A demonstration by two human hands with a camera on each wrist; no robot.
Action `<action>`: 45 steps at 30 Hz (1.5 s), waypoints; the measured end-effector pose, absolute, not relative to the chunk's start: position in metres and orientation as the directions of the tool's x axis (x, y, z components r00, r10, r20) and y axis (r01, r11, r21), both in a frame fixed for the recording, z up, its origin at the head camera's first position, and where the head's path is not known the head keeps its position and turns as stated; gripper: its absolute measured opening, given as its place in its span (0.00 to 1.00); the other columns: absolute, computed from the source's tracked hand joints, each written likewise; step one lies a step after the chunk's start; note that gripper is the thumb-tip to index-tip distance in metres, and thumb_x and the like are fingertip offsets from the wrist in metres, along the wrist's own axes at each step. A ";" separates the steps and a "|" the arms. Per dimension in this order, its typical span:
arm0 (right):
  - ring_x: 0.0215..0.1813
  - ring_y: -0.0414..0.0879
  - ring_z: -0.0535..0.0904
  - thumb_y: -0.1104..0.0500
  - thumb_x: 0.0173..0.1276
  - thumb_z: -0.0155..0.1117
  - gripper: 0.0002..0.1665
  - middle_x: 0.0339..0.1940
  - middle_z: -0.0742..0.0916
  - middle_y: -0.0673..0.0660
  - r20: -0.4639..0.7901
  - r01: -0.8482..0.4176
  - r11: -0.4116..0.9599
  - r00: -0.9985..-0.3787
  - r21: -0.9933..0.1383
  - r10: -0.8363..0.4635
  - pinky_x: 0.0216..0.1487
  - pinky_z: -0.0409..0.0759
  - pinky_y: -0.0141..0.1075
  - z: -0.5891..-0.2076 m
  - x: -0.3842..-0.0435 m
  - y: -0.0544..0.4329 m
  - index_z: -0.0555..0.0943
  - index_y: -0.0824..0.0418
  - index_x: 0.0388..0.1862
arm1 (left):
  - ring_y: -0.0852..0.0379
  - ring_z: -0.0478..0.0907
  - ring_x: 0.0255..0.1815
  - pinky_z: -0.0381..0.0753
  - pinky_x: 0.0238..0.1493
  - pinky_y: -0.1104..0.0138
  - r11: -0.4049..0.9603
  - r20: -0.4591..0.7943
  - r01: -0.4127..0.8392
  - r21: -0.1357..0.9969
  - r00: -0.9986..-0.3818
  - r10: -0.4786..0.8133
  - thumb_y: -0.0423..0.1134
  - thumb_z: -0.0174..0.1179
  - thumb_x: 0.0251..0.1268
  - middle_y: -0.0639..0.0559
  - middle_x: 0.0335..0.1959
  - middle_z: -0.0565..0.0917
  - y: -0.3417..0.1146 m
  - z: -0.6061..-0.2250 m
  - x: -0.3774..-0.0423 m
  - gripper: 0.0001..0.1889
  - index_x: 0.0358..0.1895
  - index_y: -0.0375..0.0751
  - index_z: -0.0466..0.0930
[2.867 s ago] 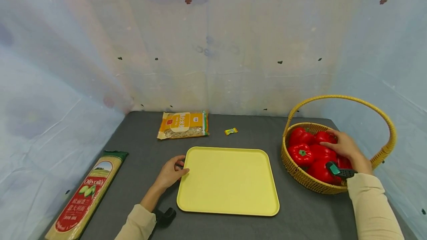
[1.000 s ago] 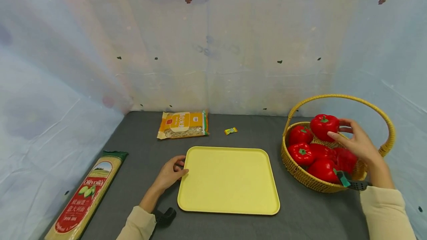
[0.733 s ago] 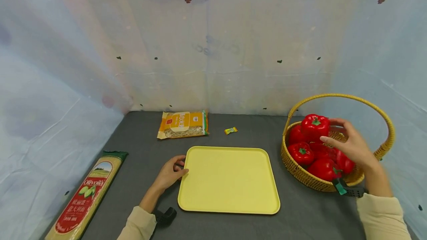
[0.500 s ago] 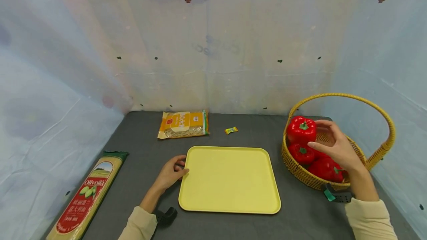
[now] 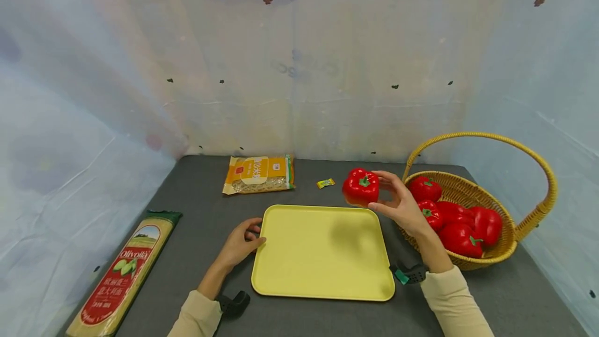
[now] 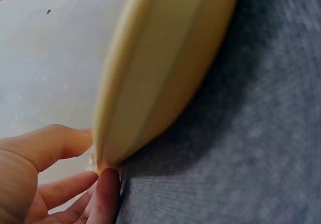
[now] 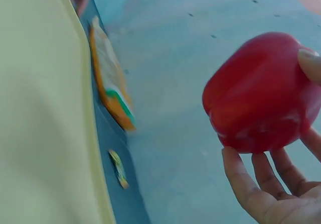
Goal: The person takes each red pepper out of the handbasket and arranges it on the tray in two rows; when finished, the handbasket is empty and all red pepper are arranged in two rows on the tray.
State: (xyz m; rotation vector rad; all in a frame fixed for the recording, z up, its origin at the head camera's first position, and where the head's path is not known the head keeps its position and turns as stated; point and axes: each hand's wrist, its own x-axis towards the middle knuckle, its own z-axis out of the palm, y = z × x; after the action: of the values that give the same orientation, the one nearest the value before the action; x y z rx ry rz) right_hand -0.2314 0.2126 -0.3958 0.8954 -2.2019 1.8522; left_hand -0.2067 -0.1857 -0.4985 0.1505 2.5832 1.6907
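Observation:
A red bell pepper (image 5: 360, 187) is in the grip of my right hand (image 5: 406, 211), raised above the back right corner of the yellow tray (image 5: 304, 254). In the right wrist view, the thumb and several fingertips are spread around the pepper (image 7: 263, 96). My left hand (image 5: 237, 244) pinches the tray's left rim, the thumb on top; the left wrist view shows its fingers (image 6: 106, 196) at the underside of the rim. To the right stands a wicker basket (image 5: 486, 199) with several more red bell peppers (image 5: 460, 238) inside.
A tall arched handle (image 5: 486, 135) rises over the basket. An orange bag of grain (image 5: 259, 175) and a small yellow wrapped candy (image 5: 325, 183) lie behind the tray. At the left is a long pack of pasta (image 5: 124, 274). Patterned sheeting encloses the grey table (image 5: 196, 202).
My right hand has gripped a bell pepper in the basket, lifted it and carried it left, to above the tray's corner. The left hand has stayed at the tray's rim.

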 end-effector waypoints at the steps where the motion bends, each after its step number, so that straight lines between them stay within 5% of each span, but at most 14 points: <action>1: 0.59 0.45 0.68 0.74 0.58 0.64 0.40 0.61 0.71 0.56 0.455 -0.506 0.061 -0.816 -0.860 -0.357 0.46 0.80 0.35 -0.398 -0.234 0.205 0.60 0.66 0.68 | 0.55 0.74 0.30 0.78 0.26 0.65 0.397 0.012 0.056 0.916 -0.994 0.112 0.30 0.64 0.56 0.44 0.43 0.74 -0.186 -0.499 -0.207 0.29 0.63 0.36 0.68; 9: 0.59 0.54 0.69 0.71 0.58 0.66 0.39 0.62 0.70 0.61 0.405 -0.446 0.043 -0.847 -0.894 -0.345 0.48 0.79 0.36 -0.416 -0.246 0.150 0.63 0.61 0.67 | 0.55 0.72 0.33 0.74 0.28 0.67 0.411 0.022 0.066 0.909 -0.994 0.111 0.32 0.65 0.56 0.46 0.43 0.74 -0.188 -0.502 -0.205 0.29 0.63 0.37 0.68; 16: 0.57 0.64 0.70 0.72 0.59 0.64 0.38 0.60 0.71 0.68 0.367 -0.411 0.053 -0.859 -0.910 -0.358 0.50 0.79 0.37 -0.411 -0.240 0.106 0.62 0.68 0.67 | 0.56 0.72 0.33 0.73 0.29 0.68 0.412 0.040 0.085 0.907 -0.992 0.117 0.32 0.65 0.56 0.46 0.43 0.74 -0.189 -0.501 -0.206 0.28 0.62 0.38 0.69; 34: 0.59 0.60 0.72 0.65 0.60 0.66 0.39 0.61 0.74 0.63 0.265 -0.315 0.048 -0.862 -0.948 -0.431 0.53 0.77 0.42 -0.478 -0.269 0.059 0.63 0.59 0.69 | 0.56 0.72 0.32 0.73 0.28 0.69 0.389 0.035 0.083 0.918 -0.991 0.128 0.31 0.65 0.55 0.45 0.43 0.74 -0.190 -0.502 -0.204 0.26 0.60 0.38 0.71; 45: 0.62 0.67 0.67 0.69 0.62 0.63 0.40 0.63 0.69 0.71 0.247 -0.292 0.014 -0.830 -0.956 -0.500 0.55 0.75 0.46 -0.468 -0.264 0.048 0.58 0.68 0.70 | 0.53 0.72 0.33 0.71 0.26 0.70 0.415 0.036 0.072 0.907 -0.995 0.093 0.26 0.63 0.56 0.39 0.44 0.74 -0.181 -0.482 -0.194 0.26 0.60 0.30 0.70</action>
State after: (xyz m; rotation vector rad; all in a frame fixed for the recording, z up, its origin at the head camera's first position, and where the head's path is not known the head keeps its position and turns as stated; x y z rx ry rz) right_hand -0.2641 0.0480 -0.4676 0.9275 -2.3440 2.1342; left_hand -0.1940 -0.1805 -0.4819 0.1526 2.6263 1.6810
